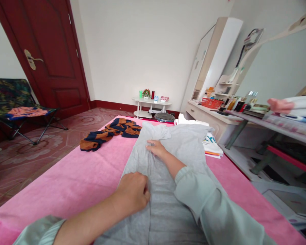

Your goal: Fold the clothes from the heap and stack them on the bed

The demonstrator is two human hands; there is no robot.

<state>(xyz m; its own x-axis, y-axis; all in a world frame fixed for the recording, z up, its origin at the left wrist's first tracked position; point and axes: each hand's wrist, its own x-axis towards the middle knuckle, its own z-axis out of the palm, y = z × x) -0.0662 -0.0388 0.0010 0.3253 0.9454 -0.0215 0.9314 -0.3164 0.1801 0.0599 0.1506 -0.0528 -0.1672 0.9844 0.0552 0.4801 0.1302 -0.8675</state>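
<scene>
Grey garment (pixel 168 197): spread lengthwise along the middle of the pink cover (pixel 73 180), running from the near edge up toward the far end. Mostly flat; far end rumpled, a long crease down the centre.

Left hand (pixel 132 192): curled into a fist, knuckles up, sitting on the garment at the crease. Appears to bunch a fold under the fingers; the fingertips themselves hidden.

Right hand (pixel 156 148): farther up the garment, palm down, fingers close together and pressed onto the cloth, tips at a small pucker. Cannot tell whether anything is pinched there. Pale sleeve (pixel 201 200) across the garment's right side.

Handling, judged: thin knit, soft, light, limp. No stiffness, so likely to sag and fold wherever unsupported. Little slip on the plush cover, so likely to drag and wrinkle rather than slide. Not fragile. Best hold: pinch at an edge, hem or the centre crease, two points well apart; a flat palm good for pinning only.

Nearby: striped top (pixel 112 132) heaped at the far left of the cover, apart from the garment. White shirt (pixel 212 145) folded at the right edge, just beside the garment.
</scene>
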